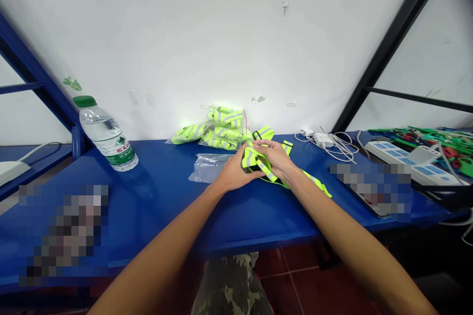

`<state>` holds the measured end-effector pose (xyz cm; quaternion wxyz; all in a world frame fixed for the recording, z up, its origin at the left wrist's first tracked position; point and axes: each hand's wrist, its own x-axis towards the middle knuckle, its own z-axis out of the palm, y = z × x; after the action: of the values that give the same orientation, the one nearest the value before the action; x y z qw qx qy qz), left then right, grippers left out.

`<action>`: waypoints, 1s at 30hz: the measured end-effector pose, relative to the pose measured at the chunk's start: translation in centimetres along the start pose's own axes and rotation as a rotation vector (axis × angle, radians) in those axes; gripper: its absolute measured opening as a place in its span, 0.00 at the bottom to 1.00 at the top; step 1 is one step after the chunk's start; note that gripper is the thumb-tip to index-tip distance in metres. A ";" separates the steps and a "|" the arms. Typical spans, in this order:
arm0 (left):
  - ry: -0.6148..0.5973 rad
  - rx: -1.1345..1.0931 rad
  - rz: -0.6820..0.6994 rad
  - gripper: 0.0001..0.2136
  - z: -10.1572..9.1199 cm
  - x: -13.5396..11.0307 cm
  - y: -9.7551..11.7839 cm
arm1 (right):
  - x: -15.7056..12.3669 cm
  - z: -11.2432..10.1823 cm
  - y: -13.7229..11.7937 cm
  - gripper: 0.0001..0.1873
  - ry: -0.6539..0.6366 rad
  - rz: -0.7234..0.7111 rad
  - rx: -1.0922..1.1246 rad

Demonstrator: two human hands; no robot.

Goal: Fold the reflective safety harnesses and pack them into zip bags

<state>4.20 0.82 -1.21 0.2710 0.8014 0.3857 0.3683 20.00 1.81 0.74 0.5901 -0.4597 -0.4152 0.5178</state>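
Both forearms reach up and inward over the blue table (166,211), wrists angled toward each other, and here the two hands meet. The left hand (236,172) curls around the near side of a yellow-green reflective strap (250,158), thumb laid across the bottom, gripping the gathered loops. The right hand (277,157) comes in from the other side, fingers bent and pinching the same strap, though the overlapping loops make its exact fingertip hold hard to read. A loose end slips out under the right wrist, off to its right; a black buckle (257,135) sits just beyond the fingers. Now the containers: a flat clear bag (210,167) lies just left of the left hand, filled bags (226,128) of similar straps pile up beyond it, and farther left leans a water bottle (111,138) holding clear liquid.
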 end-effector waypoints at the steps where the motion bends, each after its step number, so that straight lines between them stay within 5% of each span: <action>1: 0.011 -0.062 0.002 0.43 0.1 0.2 -0.2 | -0.2 0.1 -0.2 0.17 -0.008 0.003 0.017; 5: 0.090 -0.170 -0.030 0.30 0.1 0.9 -0.8 | -0.7 -0.1 -0.7 0.22 -0.103 -0.133 -0.083; 10: 0.204 -0.159 -0.071 0.14 -0.6 1.6 -1.3 | -0.9 -1.3 -1.2 0.31 -0.220 -0.369 -0.636; 15: 0.327 -0.298 -0.145 0.11 -1.3 2.2 -2.1 | -0.3 -3.0 -2.3 0.20 -0.084 -0.471 -0.955; 21: 0.516 -0.711 -0.266 0.08 -2.5 2.9 -1.2 | 0.2 -4.6 -5.3 0.15 0.148 -0.373 -0.718; 26: 0.621 -0.982 -0.427 0.09 -5.1 2.8 -0.5 | 0.7 -6.1 -6.9 0.10 0.431 -0.409 -0.431; 30: 0.723 -1.171 -0.566 0.09 -6.9 2.9 -1.1 | 1.1 -8.0 -7.5 0.08 0.633 -0.292 -0.116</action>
<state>-0.55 4.82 3.09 0.5945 0.2245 0.3832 0.6703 29.60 1.72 6.21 0.7303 -0.5658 -0.3018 0.2354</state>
